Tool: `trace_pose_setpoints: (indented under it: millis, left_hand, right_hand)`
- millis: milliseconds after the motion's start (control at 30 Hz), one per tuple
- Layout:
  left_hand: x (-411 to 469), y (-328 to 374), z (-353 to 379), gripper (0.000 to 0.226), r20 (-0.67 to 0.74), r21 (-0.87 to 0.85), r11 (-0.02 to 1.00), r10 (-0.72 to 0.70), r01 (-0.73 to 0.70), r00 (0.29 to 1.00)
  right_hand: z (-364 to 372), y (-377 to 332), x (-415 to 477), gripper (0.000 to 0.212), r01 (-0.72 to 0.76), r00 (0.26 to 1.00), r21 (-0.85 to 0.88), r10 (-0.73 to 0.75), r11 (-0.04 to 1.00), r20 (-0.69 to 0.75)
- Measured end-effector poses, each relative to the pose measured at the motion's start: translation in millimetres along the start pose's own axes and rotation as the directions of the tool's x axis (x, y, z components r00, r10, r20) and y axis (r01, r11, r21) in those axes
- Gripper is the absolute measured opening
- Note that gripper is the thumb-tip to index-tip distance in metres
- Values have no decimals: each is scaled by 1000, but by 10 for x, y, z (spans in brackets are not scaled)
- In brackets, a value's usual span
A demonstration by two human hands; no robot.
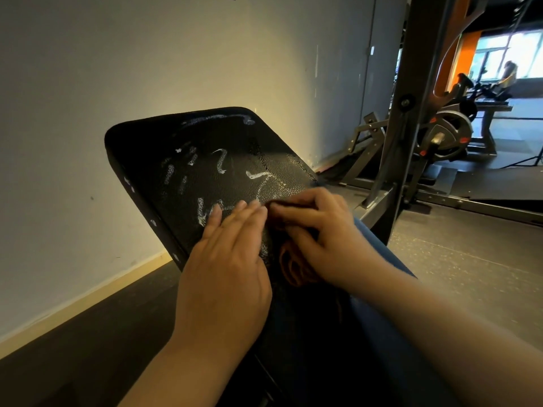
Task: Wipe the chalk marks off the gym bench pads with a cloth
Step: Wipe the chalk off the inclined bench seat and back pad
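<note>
Against the pale wall (147,69) the tilted black bench pad (176,148) carries white chalk marks (221,161), and on its near surface your left hand (226,259) lies flat and outstretched while your right hand (317,230) clutches the dark cloth (293,268) just beside it.

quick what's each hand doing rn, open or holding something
left hand: open, fingers straight, flat on the bench pad
right hand: fingers curled round the cloth
</note>
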State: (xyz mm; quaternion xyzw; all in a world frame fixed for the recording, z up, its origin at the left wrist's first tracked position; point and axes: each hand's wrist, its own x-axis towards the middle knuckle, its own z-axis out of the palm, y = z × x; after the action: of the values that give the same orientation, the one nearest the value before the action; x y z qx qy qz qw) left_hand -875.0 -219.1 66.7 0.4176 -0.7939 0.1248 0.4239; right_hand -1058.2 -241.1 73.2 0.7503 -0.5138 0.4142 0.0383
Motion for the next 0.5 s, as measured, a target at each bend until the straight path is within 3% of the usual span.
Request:
trace_pose_setpoints:
  millis: [100, 200, 300, 433, 500]
  left_hand:
    - [-22, -23, -34, 59, 19, -125, 988, -88, 90, 996]
    - [-20, -35, -100, 62, 64, -247, 955, -152, 163, 986]
    - [-32, -39, -121, 63, 64, -252, 951, -169, 180, 984]
    - [-24, -18, -115, 61, 77, -219, 960, -163, 176, 984]
    - [-44, -24, -120, 60, 89, -213, 961, -163, 178, 983]
  right_hand:
    - [68, -19, 73, 36, -155, 980, 21, 156, 988, -120]
    - [142, -395, -247, 38, -9, 1000, 47, 10, 999, -24]
    - [57, -398, -397, 39, 149, 985, 64, -154, 987, 74]
    - [19, -253, -287, 38, -12, 1000, 49, 11, 999, 25]
    - [64, -390, -376, 37, 10, 999, 29, -11, 1000, 39]
